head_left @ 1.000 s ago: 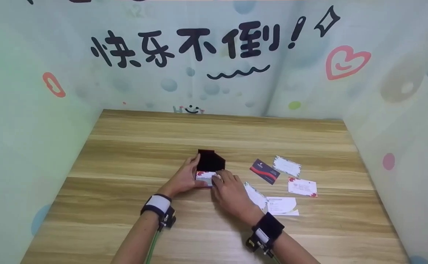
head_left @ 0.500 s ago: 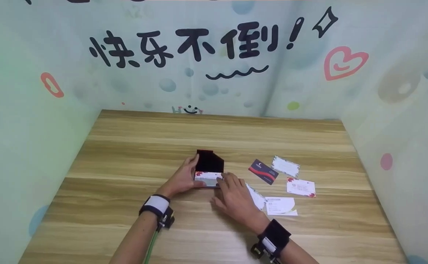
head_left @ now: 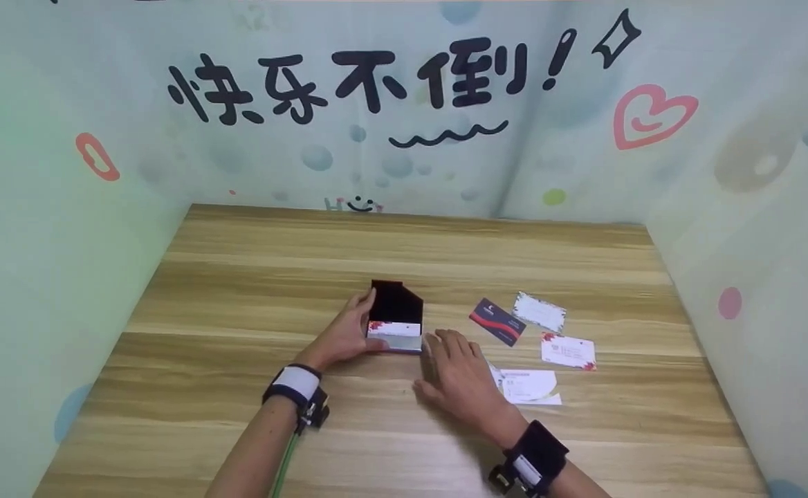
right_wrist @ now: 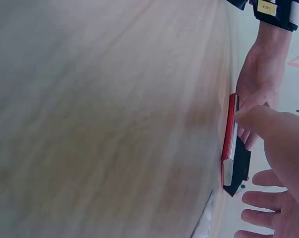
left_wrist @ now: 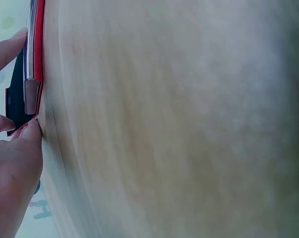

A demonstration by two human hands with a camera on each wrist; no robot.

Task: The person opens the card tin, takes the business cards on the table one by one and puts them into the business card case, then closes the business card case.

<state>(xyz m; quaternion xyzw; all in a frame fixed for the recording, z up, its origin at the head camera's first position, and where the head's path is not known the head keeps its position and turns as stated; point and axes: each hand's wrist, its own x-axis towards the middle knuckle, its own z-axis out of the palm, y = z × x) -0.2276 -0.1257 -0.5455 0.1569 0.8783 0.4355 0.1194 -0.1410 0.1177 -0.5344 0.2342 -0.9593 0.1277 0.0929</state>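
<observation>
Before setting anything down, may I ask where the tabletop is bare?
Bare tabletop lies left of the left hand and between card case and wall; right of the case, the right hand and business cards crowd it.

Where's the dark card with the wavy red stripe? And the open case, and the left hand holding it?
Dark card [head_left: 498, 322]: head view, middle of its printed face.
Open case [head_left: 396, 306]: head view, on its black lid flap.
Left hand [head_left: 344, 337]: head view, middle of the hand.
</observation>
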